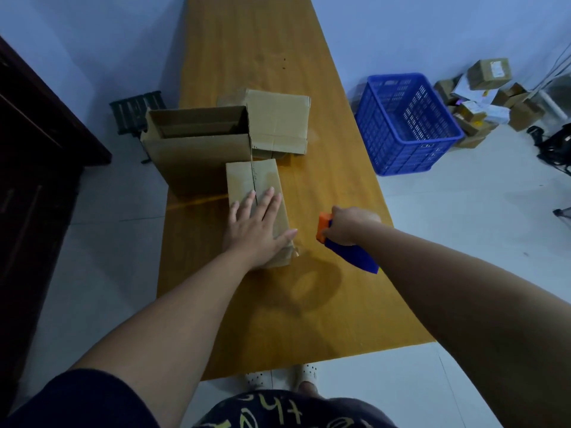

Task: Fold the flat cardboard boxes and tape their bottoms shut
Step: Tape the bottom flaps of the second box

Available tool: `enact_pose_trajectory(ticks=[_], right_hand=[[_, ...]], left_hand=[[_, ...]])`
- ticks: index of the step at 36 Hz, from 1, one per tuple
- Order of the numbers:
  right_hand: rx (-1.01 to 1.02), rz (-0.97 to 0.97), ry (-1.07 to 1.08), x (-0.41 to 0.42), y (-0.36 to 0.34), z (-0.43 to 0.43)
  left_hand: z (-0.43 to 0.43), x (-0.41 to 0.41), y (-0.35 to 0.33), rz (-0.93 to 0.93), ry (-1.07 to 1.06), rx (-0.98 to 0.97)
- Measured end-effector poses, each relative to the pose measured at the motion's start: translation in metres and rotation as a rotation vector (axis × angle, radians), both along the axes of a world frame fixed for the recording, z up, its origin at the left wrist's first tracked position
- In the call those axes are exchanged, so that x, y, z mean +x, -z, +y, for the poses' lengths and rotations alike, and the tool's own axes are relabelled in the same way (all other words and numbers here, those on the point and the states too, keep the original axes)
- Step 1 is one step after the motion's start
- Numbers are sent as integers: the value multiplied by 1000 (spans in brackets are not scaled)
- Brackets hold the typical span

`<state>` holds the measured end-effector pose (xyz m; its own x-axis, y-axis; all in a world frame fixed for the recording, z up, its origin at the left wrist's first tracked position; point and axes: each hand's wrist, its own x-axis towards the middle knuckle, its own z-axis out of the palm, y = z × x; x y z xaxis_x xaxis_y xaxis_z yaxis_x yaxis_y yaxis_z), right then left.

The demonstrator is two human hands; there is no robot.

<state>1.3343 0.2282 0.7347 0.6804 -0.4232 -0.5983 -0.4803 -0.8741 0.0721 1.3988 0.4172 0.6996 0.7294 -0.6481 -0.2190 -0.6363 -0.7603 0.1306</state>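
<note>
The table (324, 319) is smooth, wood-grained and softly sheened. The small box (244, 177), open box (197, 152) and rear box (278, 118) are matt brown cardboard. The tape dispenser (352, 256) and crate (401, 140) look like smooth plastic.

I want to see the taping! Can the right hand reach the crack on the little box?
Probably yes. The right hand, gripping the tape dispenser, is beside the little box, nothing between; but the left hand lies flat over part of the crack.

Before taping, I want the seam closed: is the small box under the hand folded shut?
Shut: the box flaps lie flat, meeting at a seam under the left hand.
</note>
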Motion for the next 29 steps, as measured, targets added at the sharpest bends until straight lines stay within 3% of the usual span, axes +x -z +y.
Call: enact_pose_trajectory(ticks=[7, 21, 26, 29], right_hand=[[-49, -194, -36, -8, 20, 7], [-98, -170, -201, -20, 52, 0], [-248, -174, -317, -16, 50, -3], [-227, -186, -315, -13, 50, -4]], left_hand=[[0, 0, -3, 5, 4, 2], [-1, -1, 0, -21, -5, 8], [-1, 0, 2, -21, -3, 5], [0, 1, 3, -27, -3, -5]])
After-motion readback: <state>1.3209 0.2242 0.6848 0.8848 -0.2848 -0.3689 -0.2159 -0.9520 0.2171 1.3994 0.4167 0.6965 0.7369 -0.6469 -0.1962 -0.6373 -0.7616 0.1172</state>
